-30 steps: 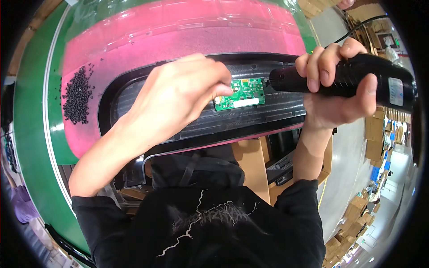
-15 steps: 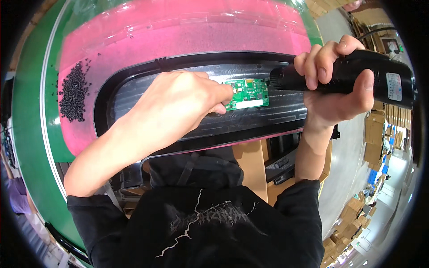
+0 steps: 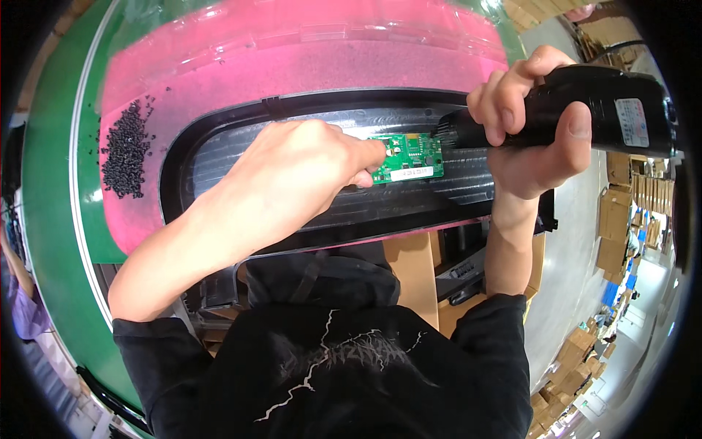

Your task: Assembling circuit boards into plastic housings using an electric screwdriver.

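My left hand (image 3: 303, 164) is closed, thumb and fingers pinching the left edge of a green circuit board (image 3: 420, 150). The board lies in a long black plastic shell (image 3: 468, 175) with a raised rim, and bears a white label strip along its near edge. From the right, my right hand (image 3: 530, 139) grips a black power screwdriver (image 3: 592, 102) held almost level. Its ribbed nose is at the board's far right corner; whether the bit touches a screw there is too small to tell.
A heap of small black screw-like parts (image 3: 126, 152) sits on the pink mat (image 3: 329, 69), left of the shell. Clear plastic sheeting (image 3: 314, 31) covers the mat's far side. Below the shell is an open cardboard box (image 3: 411, 274). Another person's purple sleeve (image 3: 31, 311) shows at far left.
The screwdriver and my right hand have shifted a little left and farther away. The shell and board sit slightly farther right in the picture. My left hand keeps its pinch on the board.
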The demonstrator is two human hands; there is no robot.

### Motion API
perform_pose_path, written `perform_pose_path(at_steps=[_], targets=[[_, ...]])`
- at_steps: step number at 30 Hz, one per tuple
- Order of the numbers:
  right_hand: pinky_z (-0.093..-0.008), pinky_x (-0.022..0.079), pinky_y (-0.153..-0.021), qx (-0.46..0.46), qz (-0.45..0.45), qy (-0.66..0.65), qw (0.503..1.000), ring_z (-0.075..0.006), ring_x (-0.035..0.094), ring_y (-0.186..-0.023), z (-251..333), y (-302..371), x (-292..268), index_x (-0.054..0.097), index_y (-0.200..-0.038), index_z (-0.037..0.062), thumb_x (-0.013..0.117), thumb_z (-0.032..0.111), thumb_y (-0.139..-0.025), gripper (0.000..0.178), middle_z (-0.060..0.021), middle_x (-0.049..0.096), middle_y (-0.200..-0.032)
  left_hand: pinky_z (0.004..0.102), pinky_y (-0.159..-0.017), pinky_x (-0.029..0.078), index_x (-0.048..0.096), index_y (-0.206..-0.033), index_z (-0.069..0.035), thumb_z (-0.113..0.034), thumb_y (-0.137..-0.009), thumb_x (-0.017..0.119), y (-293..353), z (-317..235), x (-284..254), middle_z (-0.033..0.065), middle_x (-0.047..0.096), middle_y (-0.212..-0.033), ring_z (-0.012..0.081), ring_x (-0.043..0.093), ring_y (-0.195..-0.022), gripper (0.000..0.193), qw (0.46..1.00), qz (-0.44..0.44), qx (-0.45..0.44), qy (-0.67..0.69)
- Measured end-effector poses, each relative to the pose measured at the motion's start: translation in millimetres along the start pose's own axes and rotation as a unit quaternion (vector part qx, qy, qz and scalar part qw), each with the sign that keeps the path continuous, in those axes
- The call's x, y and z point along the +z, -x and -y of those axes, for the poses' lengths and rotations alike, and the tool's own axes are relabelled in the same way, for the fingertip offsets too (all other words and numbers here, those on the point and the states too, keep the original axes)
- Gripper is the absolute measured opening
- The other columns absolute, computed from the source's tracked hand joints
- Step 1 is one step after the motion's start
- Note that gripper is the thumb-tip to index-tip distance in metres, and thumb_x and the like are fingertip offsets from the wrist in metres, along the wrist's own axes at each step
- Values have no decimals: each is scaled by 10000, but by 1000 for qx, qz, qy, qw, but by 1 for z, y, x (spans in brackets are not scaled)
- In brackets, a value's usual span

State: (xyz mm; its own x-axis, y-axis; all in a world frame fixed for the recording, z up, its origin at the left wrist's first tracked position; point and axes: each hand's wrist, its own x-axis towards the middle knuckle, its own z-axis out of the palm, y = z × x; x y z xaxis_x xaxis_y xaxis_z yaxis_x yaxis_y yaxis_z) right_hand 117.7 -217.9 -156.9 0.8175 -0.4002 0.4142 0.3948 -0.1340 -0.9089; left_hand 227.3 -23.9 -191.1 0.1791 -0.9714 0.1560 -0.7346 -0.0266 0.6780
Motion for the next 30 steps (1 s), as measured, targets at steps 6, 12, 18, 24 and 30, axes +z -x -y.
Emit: perform_pose_path(at_steps=[6,12,18,24,30], targets=[[-292,358,-561,-49,28,-229,972,-106,425,-500,29,15,24,512,-1050,86,575,537,-843,501,7,470,-652,360,-628,522,625,-854,4,-95,-764,712,6,-10,-14,125,661,-798,294,656,-742,160,998,-46,30,27],[-249,390,-559,-108,57,-245,962,-65,470,-491,66,16,47,490,-1024,93,680,474,-795,484,45,501,-650,311,-610,529,649,-833,7,-86,-735,756,14,-16,-26,97,674,-780,249,673,-714,173,978,-127,60,151],[-231,394,-547,-140,34,-249,958,-61,479,-470,91,17,51,512,-968,80,689,390,-762,412,48,516,-613,310,-620,534,653,-837,5,-64,-726,758,17,-22,-27,110,672,-777,257,671,-712,168,975,-143,98,142],[-229,395,-529,-136,67,-222,963,-59,489,-474,90,19,57,501,-992,91,689,420,-769,440,49,527,-625,330,-620,517,626,-870,10,-61,-736,736,19,-23,-30,111,648,-783,274,651,-712,187,974,-134,119,140],[-223,425,-522,-133,97,-224,961,-55,510,-481,82,17,62,505,-1003,100,689,452,-771,461,49,527,-619,353,-625,500,598,-890,24,-55,-772,699,20,-15,-34,112,625,-782,281,628,-709,174,977,-81,104,170]])
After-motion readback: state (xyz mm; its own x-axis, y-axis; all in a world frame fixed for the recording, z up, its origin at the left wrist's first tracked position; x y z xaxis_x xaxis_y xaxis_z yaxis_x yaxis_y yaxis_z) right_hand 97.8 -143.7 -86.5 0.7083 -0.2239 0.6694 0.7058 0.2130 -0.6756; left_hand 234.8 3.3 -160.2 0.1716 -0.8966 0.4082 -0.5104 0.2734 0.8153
